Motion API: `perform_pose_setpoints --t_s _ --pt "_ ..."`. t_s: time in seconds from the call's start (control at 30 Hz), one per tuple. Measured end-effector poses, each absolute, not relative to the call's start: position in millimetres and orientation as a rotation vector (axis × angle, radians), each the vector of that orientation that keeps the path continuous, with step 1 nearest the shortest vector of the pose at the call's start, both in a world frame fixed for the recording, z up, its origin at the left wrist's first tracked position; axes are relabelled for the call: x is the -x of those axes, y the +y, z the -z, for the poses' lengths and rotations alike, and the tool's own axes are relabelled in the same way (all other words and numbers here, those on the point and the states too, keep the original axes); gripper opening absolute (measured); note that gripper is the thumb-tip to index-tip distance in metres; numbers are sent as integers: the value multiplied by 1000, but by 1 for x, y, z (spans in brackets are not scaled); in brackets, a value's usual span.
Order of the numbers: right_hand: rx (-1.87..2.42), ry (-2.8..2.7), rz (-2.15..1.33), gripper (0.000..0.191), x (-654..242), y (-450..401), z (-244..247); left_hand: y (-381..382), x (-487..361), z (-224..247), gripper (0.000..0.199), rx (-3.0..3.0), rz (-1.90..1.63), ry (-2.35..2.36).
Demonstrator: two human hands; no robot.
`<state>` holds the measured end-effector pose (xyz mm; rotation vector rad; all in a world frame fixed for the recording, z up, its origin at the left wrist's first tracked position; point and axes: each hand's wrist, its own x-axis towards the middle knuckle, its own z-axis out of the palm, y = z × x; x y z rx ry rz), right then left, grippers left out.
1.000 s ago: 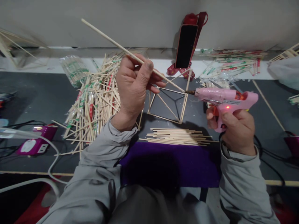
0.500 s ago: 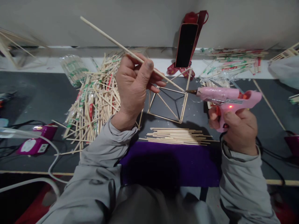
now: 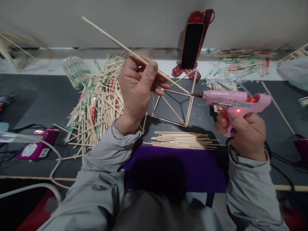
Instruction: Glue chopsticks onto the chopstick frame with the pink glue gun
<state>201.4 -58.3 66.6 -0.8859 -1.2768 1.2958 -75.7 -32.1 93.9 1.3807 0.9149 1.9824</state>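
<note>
My left hand (image 3: pixel 141 86) pinches a thin wooden chopstick (image 3: pixel 108 38), which slants from upper left down to the right. At the chopstick's lower end is the nozzle of a pink hot glue gun (image 3: pixel 226 97), its red light lit. My right hand (image 3: pixel 247 131) is wrapped round the gun's handle, with fingers at the trigger. Behind and below the chopstick, a frame of joined sticks (image 3: pixel 169 121) stands on the dark table. A small bundle of loose chopsticks (image 3: pixel 181 140) lies nearer to me, in front of the frame.
A big heap of chopsticks (image 3: pixel 106 109), some in wrappers, lies left of my left hand. A phone (image 3: pixel 192 46) stands upright at the back. Purple power sockets (image 3: pixel 38 144) and white cables (image 3: pixel 56 160) are at left. A purple mat (image 3: pixel 204 166) covers the near edge.
The glue gun and my right hand have shifted very slightly to the right. The left hand and chopstick stay almost in place.
</note>
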Motion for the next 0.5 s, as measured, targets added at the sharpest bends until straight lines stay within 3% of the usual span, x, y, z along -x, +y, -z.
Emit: perform_pose_setpoints --t_s 0.5 --pt "815 -1379 -1308 18 -206 -56 -64 -34 74 -95 26 -1390 -1985 884"
